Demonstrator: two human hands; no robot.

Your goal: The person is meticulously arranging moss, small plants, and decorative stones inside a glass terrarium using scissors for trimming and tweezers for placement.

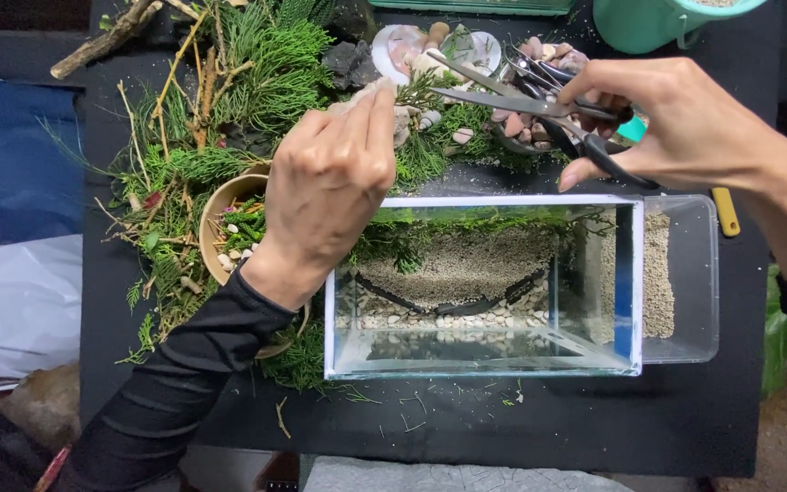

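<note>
The right hand (676, 118) grips scissors (539, 109), blades slightly parted and pointing left toward a green sprig (425, 91) pinched in the left hand (334, 178). The sprig sits just left of the blade tips, beyond the glass tank's (635, 273) far edge.

bowl (229, 205): half hidden under left hand (325, 187) | teal bucket (649, 20): cut by top edge | scissors (539, 107): handles hidden in right hand (676, 118)
</note>
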